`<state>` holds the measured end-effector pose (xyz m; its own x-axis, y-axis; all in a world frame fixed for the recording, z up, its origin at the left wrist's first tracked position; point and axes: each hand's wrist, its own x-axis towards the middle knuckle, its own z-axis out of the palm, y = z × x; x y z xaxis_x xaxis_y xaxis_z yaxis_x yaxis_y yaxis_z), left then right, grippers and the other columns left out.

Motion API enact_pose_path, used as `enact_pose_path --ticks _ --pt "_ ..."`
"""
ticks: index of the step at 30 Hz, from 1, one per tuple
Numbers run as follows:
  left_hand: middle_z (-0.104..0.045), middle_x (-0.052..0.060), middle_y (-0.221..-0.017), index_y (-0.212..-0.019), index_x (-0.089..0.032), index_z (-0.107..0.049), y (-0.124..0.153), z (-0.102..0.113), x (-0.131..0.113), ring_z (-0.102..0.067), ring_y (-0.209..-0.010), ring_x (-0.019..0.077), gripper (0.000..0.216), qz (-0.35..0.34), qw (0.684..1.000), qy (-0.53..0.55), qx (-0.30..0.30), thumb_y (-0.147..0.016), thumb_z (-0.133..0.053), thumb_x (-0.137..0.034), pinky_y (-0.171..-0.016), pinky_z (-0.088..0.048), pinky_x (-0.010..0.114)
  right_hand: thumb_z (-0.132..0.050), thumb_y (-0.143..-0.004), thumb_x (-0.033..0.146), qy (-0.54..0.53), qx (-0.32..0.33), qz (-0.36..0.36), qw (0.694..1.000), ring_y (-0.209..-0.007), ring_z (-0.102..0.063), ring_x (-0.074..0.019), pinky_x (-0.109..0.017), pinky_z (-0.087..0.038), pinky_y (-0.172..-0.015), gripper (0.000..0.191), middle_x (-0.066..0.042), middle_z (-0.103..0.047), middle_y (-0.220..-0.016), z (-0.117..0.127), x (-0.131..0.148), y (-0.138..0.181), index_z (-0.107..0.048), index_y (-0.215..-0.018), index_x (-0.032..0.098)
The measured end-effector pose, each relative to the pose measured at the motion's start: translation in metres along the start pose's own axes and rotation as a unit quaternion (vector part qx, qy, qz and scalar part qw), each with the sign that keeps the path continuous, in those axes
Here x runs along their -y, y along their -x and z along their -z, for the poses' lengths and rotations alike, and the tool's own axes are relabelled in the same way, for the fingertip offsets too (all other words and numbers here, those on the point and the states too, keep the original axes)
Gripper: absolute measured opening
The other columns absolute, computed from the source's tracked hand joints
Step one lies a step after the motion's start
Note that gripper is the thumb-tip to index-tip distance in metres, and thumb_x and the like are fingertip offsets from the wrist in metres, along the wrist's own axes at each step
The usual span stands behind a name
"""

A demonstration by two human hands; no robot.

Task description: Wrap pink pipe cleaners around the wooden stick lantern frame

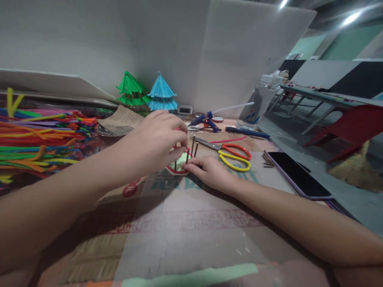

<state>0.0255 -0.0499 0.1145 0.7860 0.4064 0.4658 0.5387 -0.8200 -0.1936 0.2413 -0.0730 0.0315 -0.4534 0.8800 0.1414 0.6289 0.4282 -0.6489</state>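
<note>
A small pale-green base (180,162) with a red rim lies on the table, several thin brown sticks (196,149) standing upright on it. My left hand (152,139) reaches over the base from above, its thumb and fingers curled together near the stick tops. Whatever those fingers hold is hidden. Low at the right side, my right hand (212,171) pinches the base's edge by the foot of one stick. Scissors (235,155) with red and yellow handles lie just beyond my right hand, beside a red pipe cleaner (229,140).
Bundles of colourful pipe cleaners (38,139) fill the left side. Behind stand a green tiered roof model (131,89) and a blue one (162,93). A blue glue gun (206,120), a plastic bottle (254,103), a blue cutter (247,132) and a phone (297,175) lie around.
</note>
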Motion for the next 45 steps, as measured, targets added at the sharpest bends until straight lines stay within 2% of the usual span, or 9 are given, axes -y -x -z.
enact_pose_path --ticks 8,13,15,20,23,25,32,40,45 --pt "-0.074 0.009 -0.106 -0.09 -0.022 -0.077 0.0 0.0 -0.002 -0.065 -0.105 0.0276 0.023 0.008 1.0 0.011 0.002 -0.097 -0.056 -0.029 -0.097 -0.048 0.045 -0.057 -0.103 0.034 0.001 0.0 0.012 1.0 -0.077 -0.063 -0.0162 -0.025 -0.041 -0.072 0.029 -0.002 -0.076 -0.084 -0.002 -0.003 0.0 -0.079 -0.091 0.018" --pt "-0.075 0.011 -0.114 -0.1 -0.022 -0.079 0.001 0.01 0.001 -0.066 -0.107 0.0274 0.029 0.012 1.0 0.01 -0.017 -0.1 -0.052 -0.033 -0.095 -0.05 0.043 -0.059 -0.102 0.033 -0.025 -0.018 0.003 1.0 -0.096 -0.072 -0.0214 -0.029 -0.048 -0.086 0.026 -0.006 -0.081 -0.107 -0.001 -0.004 0.001 -0.081 -0.105 0.02" --pt "-0.075 0.011 -0.115 -0.101 -0.022 -0.079 0.001 0.017 0.003 -0.067 -0.107 0.0268 0.033 0.015 1.0 0.011 -0.022 -0.102 -0.048 -0.033 -0.095 -0.051 0.042 -0.058 -0.102 0.034 -0.035 -0.018 0.008 0.999 -0.098 -0.072 -0.0216 -0.029 -0.049 -0.087 0.028 -0.007 -0.081 -0.108 0.0 -0.004 0.003 -0.081 -0.106 0.019" --pt "-0.075 0.008 -0.116 -0.103 -0.023 -0.08 0.001 0.03 0.006 -0.068 -0.107 0.0254 0.035 0.039 0.999 0.03 -0.019 -0.102 -0.046 -0.034 -0.096 -0.052 0.04 -0.056 -0.102 0.036 -0.034 -0.014 0.003 0.999 -0.085 -0.068 -0.0184 -0.027 -0.047 -0.08 0.03 -0.004 -0.079 -0.092 0.004 -0.004 0.008 -0.08 -0.108 0.018" --pt "-0.074 0.008 -0.117 -0.102 -0.024 -0.081 0.002 0.026 0.006 -0.068 -0.106 0.025 0.034 0.035 0.999 0.035 -0.006 -0.101 -0.049 -0.033 -0.095 -0.052 0.04 -0.056 -0.102 0.036 -0.037 -0.015 -0.001 0.999 -0.072 -0.062 -0.0161 -0.026 -0.044 -0.072 0.031 -0.001 -0.07 -0.074 0.004 -0.003 0.009 -0.08 -0.104 0.018" --pt "-0.074 0.009 -0.119 -0.102 -0.025 -0.081 0.002 0.022 0.004 -0.067 -0.108 0.0255 0.031 0.024 0.999 0.032 -0.01 -0.1 -0.051 -0.032 -0.096 -0.051 0.041 -0.055 -0.102 0.037 -0.041 -0.013 0.003 0.999 -0.069 -0.058 -0.0151 -0.025 -0.042 -0.069 0.031 0.0 -0.066 -0.069 0.005 -0.002 0.009 -0.079 -0.098 0.017" --pt "-0.074 0.009 -0.115 -0.102 -0.026 -0.082 0.003 0.011 0.0 -0.067 -0.107 0.0266 0.027 0.001 1.0 0.029 0.008 -0.099 -0.055 -0.028 -0.093 -0.05 0.042 -0.052 -0.103 0.032 -0.036 -0.01 0.009 0.999 -0.067 -0.053 -0.0137 -0.025 -0.038 -0.068 0.029 0.001 -0.062 -0.07 0.007 0.003 0.009 -0.075 -0.091 0.018" --pt "-0.075 0.009 -0.114 -0.098 -0.024 -0.082 0.003 0.011 0.002 -0.068 -0.106 0.0263 0.028 0.001 1.0 0.028 -0.004 -0.099 -0.054 -0.028 -0.092 -0.05 0.041 -0.053 -0.103 0.032 -0.035 -0.003 0.003 0.999 -0.064 -0.053 -0.0137 -0.025 -0.039 -0.069 0.03 0.002 -0.06 -0.065 0.007 0.004 0.01 -0.074 -0.088 0.018" --pt "-0.076 0.009 -0.112 -0.096 -0.024 -0.081 0.001 0.018 0.001 -0.069 -0.101 0.025 0.03 0.004 0.999 0.034 0.027 -0.1 -0.052 -0.03 -0.091 -0.052 0.04 -0.053 -0.104 0.032 -0.032 -0.007 0.004 0.999 -0.065 -0.055 -0.0139 -0.025 -0.04 -0.069 0.03 0.001 -0.062 -0.067 0.006 0.002 0.009 -0.076 -0.094 0.017"
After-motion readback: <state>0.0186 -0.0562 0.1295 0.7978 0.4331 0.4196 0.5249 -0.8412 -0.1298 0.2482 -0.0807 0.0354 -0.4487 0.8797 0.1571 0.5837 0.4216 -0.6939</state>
